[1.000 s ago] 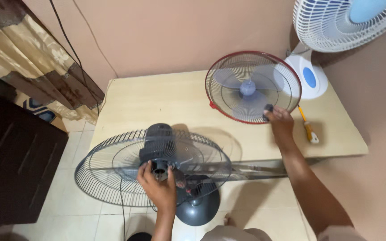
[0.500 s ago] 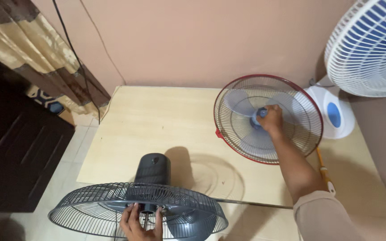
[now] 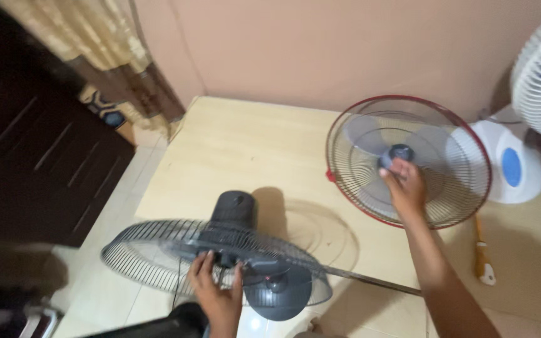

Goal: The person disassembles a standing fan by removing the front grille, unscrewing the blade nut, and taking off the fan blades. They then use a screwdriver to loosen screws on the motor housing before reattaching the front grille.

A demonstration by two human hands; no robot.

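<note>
Grey fan guard (image 3: 158, 250) faces up | left hand (image 3: 217, 294) grips hub | right hand (image 3: 405, 184) grips blade cap (image 3: 399, 153)

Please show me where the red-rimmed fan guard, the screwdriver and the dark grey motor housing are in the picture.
red-rimmed fan guard (image 3: 464, 134): head view, on its wire mesh at the upper right.
screwdriver (image 3: 483, 266): head view, on its handle, lying on the table.
dark grey motor housing (image 3: 235, 209): head view, on its rounded back.
</note>
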